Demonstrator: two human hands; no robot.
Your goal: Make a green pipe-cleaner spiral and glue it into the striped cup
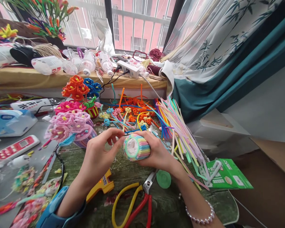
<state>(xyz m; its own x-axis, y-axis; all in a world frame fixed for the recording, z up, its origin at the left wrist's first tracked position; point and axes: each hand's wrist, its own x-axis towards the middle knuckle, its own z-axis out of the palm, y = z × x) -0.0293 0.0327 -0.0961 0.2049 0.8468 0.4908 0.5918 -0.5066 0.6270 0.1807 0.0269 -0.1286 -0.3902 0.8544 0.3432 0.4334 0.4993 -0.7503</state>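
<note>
My right hand (160,155) is wrapped round a small pot covered in pastel pipe cleaners (143,148), tipped so its round end with a white middle faces me. My left hand (101,153) is closed in a pinch at the pot's upper left edge. A thin dark sliver shows by its fingertips, too small to name. Below the pot lie pliers (149,183) and scissors with yellow and red handles (130,205). A yellow glue gun (105,183) lies partly hidden under my left forearm. Beside the pliers is a green disc (163,179).
Pipe-cleaner flower bouquets (70,125) stand at the left. Loose pipe cleaners (180,133) fan out on the right, near a green packet (230,174). Small pipe-cleaner flowers (133,110) lie behind my hands. Bottles (106,63) and a power strip (129,69) rest on the windowsill.
</note>
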